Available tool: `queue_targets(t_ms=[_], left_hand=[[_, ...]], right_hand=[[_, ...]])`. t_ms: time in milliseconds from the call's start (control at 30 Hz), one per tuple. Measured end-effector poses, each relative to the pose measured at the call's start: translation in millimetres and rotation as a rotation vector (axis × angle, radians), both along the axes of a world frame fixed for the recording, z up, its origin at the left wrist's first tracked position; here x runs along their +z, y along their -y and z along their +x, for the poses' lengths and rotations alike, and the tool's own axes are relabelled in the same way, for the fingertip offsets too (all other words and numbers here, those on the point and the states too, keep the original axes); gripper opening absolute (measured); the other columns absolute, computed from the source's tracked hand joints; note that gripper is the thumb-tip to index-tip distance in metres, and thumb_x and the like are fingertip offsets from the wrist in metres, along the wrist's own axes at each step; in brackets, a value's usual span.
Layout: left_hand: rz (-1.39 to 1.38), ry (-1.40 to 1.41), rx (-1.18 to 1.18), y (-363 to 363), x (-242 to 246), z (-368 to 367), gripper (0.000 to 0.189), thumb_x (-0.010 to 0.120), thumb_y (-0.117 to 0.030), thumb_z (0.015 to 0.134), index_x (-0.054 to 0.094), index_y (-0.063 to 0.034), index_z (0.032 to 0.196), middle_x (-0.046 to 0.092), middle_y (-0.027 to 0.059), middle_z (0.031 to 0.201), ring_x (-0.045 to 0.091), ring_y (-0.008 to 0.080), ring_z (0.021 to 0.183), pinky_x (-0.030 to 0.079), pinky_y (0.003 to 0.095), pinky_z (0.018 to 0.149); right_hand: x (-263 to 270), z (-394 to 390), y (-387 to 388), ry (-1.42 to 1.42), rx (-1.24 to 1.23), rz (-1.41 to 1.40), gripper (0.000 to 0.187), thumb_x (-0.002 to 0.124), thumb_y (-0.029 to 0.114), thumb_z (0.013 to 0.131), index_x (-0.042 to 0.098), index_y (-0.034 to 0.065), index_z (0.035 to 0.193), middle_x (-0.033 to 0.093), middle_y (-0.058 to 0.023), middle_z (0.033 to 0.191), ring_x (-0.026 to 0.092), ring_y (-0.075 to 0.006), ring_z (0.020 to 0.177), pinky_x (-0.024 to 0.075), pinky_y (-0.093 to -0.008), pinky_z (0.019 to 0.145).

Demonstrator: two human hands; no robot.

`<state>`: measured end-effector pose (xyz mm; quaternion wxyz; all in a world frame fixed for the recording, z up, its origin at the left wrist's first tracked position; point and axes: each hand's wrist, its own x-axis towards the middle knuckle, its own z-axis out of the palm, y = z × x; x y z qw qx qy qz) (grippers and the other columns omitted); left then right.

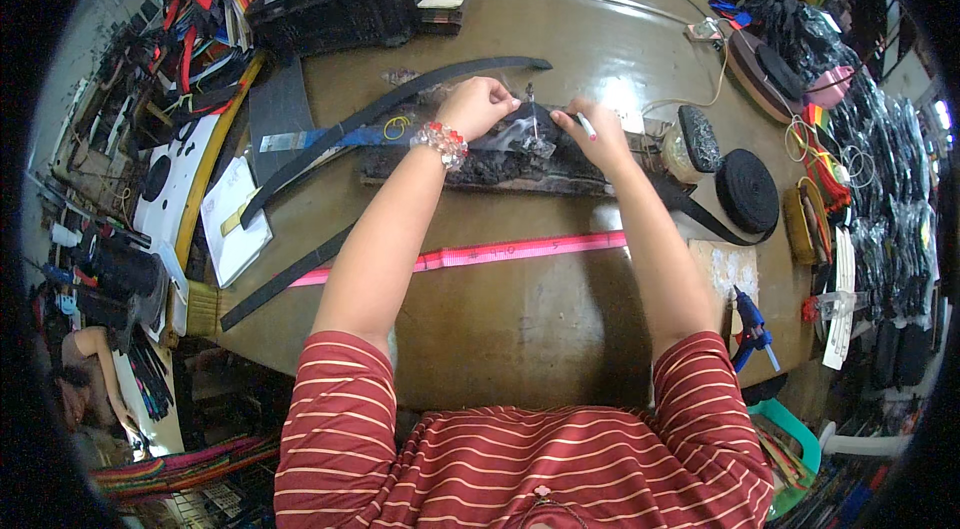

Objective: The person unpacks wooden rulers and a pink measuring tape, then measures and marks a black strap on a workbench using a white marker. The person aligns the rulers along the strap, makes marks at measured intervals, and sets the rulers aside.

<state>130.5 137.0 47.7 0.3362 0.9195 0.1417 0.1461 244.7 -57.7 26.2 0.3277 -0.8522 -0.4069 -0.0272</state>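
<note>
Fingers of my left hand (480, 108) pinch one end of a short stretch of black webbing (546, 116). My right hand (598, 135) grips the webbing farther right and also has a white pen (587, 126) with a red end tucked in it. Between the hands stands a thin upright metal rod (531, 95), close against the webbing. Pale smoke hangs around it. Beneath is a charred, black-crusted block (480, 170). From the right side, more webbing (697, 217) runs under my forearm to a black webbing roll (747, 191).
Loose black straps (360, 112) and a pink marked tape (510, 250) lie on the table (510, 326). A blue glue gun (752, 326) sits at right, near a clear tape-topped jar (690, 145). A black crate (337, 18) stands back left. Other people's hands show at the far edge and lower left.
</note>
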Motion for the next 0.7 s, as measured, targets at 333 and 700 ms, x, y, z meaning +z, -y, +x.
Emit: queue_targets(t_ms=[333, 700], left_hand=[[-0.35, 0.369, 0.298, 23.5, 28.8, -39.5, 0.022, 0.062, -0.022, 0.089, 0.062, -0.0007, 0.093, 0.068, 0.0119, 0.088, 0.066, 0.0211, 0.084, 0.05, 0.0332, 0.079], [-0.103, 0.512, 0.126, 72.0, 33.3, -171.6, 0.024, 0.055, -0.022, 0.094, 0.055, -0.0029, 0.107, 0.063, 0.0185, 0.085, 0.064, 0.0305, 0.078, 0.048, 0.0374, 0.068]], right_hand=[[37.9, -57.0, 22.0, 0.512, -0.313, 0.223, 0.03, 0.075, 0.029, 0.077, 0.064, 0.0052, 0.094, 0.065, -0.0097, 0.085, 0.062, -0.0261, 0.075, 0.0485, -0.0337, 0.068], [111.2, -153.2, -15.6, -0.726, 0.282, 1.166, 0.015, 0.067, 0.015, 0.087, 0.055, 0.0057, 0.088, 0.057, -0.0025, 0.063, 0.054, -0.0102, 0.052, 0.0437, -0.0227, 0.048]])
